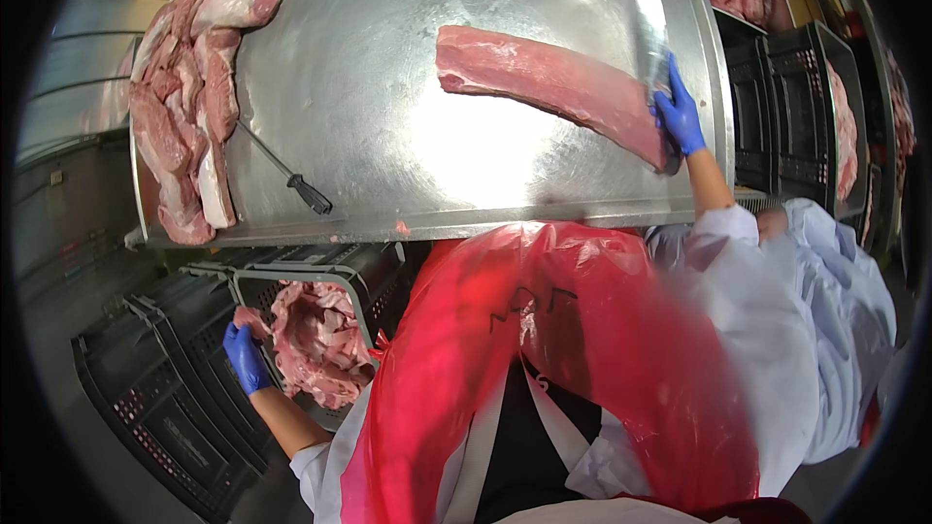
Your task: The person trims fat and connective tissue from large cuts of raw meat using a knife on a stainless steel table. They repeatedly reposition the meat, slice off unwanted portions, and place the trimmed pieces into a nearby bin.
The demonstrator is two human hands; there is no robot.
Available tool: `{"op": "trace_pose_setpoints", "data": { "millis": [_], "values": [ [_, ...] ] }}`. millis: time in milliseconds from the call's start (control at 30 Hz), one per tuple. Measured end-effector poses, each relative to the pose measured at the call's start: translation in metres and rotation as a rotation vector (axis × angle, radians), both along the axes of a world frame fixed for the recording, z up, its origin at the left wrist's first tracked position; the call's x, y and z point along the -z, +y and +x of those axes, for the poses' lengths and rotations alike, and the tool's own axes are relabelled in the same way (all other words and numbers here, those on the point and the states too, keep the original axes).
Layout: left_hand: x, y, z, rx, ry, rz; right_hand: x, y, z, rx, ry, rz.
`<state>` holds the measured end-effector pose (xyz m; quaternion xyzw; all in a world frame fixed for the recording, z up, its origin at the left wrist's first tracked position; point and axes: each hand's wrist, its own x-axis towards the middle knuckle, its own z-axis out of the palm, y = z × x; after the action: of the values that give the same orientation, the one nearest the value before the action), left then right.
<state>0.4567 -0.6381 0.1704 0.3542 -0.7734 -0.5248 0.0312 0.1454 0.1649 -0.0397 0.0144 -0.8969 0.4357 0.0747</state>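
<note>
At the right side of the metal table, my right hand (pixel 685 118), in a blue glove, is closed on a knife (pixel 650 24). The blade points away from me and is blurred; the hand hides the handle. Beside that hand lies the right end of a long pink meat loin (pixel 544 78), stretched across the middle of the table. My left hand (pixel 247 361), also gloved in blue, is low at the left, fingers pinching a small meat scrap (pixel 252 320) at the rim of a grey crate (pixel 361 303). Meat trimmings (pixel 316 340) fill that crate.
Long meat pieces (pixel 184 126) are heaped along the table's left edge. Next to them lies a sharpening steel (pixel 291 175) with a black handle. Dark crates (pixel 165 398) stand at the lower left, others (pixel 801 107) with meat at the right. A white-sleeved person (pixel 835 320) is close on my right.
</note>
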Motion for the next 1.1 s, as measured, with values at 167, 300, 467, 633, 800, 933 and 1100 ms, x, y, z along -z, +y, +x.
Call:
{"op": "trace_pose_setpoints", "data": {
  "millis": [167, 300, 467, 633, 800, 933, 1100],
  "values": [
    [0.052, 0.013, 0.008, 0.240, -0.514, -1.123, -0.007, -0.077, 0.045, 0.391, -0.303, -0.423],
    [0.081, 0.198, -0.182, 0.253, -0.094, -0.459, 0.005, -0.168, 0.055, 0.231, -0.438, -0.840],
    [0.174, 0.362, -0.360, 0.431, -0.342, -0.347, -0.011, -0.153, 0.040, 0.107, -0.293, -0.905],
    [0.224, 0.269, -0.416, 0.475, -0.368, 0.178, -0.021, -0.082, 0.062, 0.221, -0.171, -0.944],
    [0.177, 0.342, -0.428, 0.635, -0.230, -0.772, -0.009, -0.055, 0.107, 0.404, -0.154, -0.878],
    [0.182, 0.391, -0.420, 0.733, -0.022, -1.432, -0.006, -0.042, 0.120, 0.438, -0.198, -0.882],
    [0.191, 0.447, -0.375, 0.982, 0.212, -1.439, -0.017, -0.027, 0.123, 0.496, -0.191, -0.844]
  ]
}}
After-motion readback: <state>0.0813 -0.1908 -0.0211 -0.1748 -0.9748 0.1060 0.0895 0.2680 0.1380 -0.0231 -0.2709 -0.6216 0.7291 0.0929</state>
